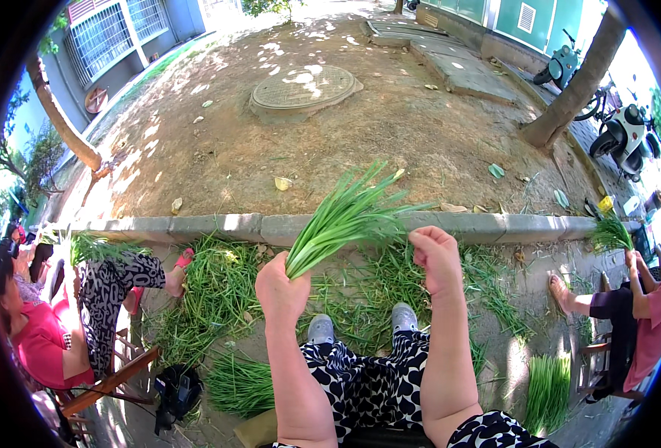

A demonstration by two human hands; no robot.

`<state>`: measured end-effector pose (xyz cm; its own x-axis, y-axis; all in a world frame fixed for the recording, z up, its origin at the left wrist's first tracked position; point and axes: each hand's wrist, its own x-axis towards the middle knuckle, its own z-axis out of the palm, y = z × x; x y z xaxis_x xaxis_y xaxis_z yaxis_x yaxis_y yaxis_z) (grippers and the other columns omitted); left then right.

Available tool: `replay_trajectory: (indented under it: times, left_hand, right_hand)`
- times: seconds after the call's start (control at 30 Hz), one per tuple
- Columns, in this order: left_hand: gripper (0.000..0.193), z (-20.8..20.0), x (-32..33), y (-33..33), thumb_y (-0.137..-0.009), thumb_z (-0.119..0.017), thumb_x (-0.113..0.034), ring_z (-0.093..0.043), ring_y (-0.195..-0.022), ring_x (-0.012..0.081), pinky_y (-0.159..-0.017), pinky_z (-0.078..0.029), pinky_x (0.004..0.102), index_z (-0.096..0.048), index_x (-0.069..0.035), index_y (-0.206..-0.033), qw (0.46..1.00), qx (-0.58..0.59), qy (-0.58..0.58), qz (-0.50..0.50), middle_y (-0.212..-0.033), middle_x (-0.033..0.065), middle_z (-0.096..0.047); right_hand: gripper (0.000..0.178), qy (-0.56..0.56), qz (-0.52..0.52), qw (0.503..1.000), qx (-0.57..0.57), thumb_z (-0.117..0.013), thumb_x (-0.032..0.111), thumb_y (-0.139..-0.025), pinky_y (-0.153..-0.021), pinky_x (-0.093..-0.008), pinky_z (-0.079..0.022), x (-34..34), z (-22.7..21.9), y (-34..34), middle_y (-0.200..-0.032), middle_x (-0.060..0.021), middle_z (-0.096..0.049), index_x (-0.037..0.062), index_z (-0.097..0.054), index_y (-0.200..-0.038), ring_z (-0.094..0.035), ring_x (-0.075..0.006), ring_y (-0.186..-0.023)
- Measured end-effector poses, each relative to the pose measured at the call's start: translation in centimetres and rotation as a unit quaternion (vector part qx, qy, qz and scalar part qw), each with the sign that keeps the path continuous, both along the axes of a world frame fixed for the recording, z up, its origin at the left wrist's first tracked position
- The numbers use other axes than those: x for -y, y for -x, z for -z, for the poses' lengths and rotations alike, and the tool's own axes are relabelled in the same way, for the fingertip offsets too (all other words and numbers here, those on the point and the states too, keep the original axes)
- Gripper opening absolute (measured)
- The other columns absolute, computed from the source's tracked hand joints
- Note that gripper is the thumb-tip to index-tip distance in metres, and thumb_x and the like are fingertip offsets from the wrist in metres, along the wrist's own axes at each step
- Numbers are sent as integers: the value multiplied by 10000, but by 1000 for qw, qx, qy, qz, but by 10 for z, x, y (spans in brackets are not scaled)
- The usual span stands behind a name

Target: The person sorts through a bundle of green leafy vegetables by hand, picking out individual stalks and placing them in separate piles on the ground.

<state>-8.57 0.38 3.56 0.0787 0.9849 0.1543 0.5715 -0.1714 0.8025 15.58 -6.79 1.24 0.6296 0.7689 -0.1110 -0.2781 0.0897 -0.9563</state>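
Note:
A bunch of garlic chives (338,224) is held in my left hand (281,290), the fingers wrapped round its pale lower ends. Its long green leaves fan up and to the right. My right hand (438,260) is raised to the right of the bunch, fingers curled in a pinch near the leaf tips. Whatever it may hold is too small to make out. On the ground to my left, beside my leg, lies a pile of chives (239,384). Loose green leaves (218,291) are strewn round my feet.
A stone curb (233,226) crosses in front of me, with bare soil and a round manhole cover (306,88) beyond. Seated people (43,328) (653,317) are close on both sides. A black bag (177,394) lies at left, another chive bundle (547,392) at right.

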Motion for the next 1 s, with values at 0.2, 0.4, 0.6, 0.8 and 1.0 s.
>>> replay_trajectory:
  times: [0.2,0.4,0.6,0.8,1.0]
  left_hand:
    - [164,5,-6,12,-715,-639,-106,-539,-565,182,-595,-436,318,-634,0,-840,999,-24,-25,-23,-634,85,-592]
    - [166,3,-4,7,-712,-638,-104,-532,-565,179,-589,-433,319,-631,2,-840,999,-22,-23,-22,-633,83,-586]
    - [177,0,-2,5,-712,-643,-103,-530,-569,172,-594,-434,315,-634,7,-851,1000,-7,-23,-18,-646,84,-591]
    - [172,-5,1,4,-713,-639,-111,-589,-635,281,-626,-449,352,-636,-10,-853,1000,13,-10,0,-693,139,-614]
    - [168,-3,2,2,-708,-657,-72,-492,-574,122,-575,-421,290,-630,21,-846,999,36,-15,19,-648,54,-586]
  right_hand:
    - [57,-37,124,991,-24,-657,65,-818,-450,-184,-311,4,0,-11,-674,35,-561,18,-634,-840,-417,-32,-505]
    - [79,-9,141,987,71,-654,50,-820,-486,-175,-325,0,7,-11,-702,49,-570,0,-660,-880,-411,-19,-548]
    - [97,23,164,975,150,-643,51,-828,-510,-192,-359,-5,10,-11,-678,56,-554,6,-671,-909,-438,-22,-575]
    - [106,41,129,980,149,-621,47,-839,-535,-184,-366,-5,13,-10,-688,50,-562,8,-670,-924,-446,-24,-590]
    - [219,69,96,968,221,-644,69,-805,-577,-218,-415,-9,29,-13,-682,22,-577,0,-670,-1012,-476,-54,-616]
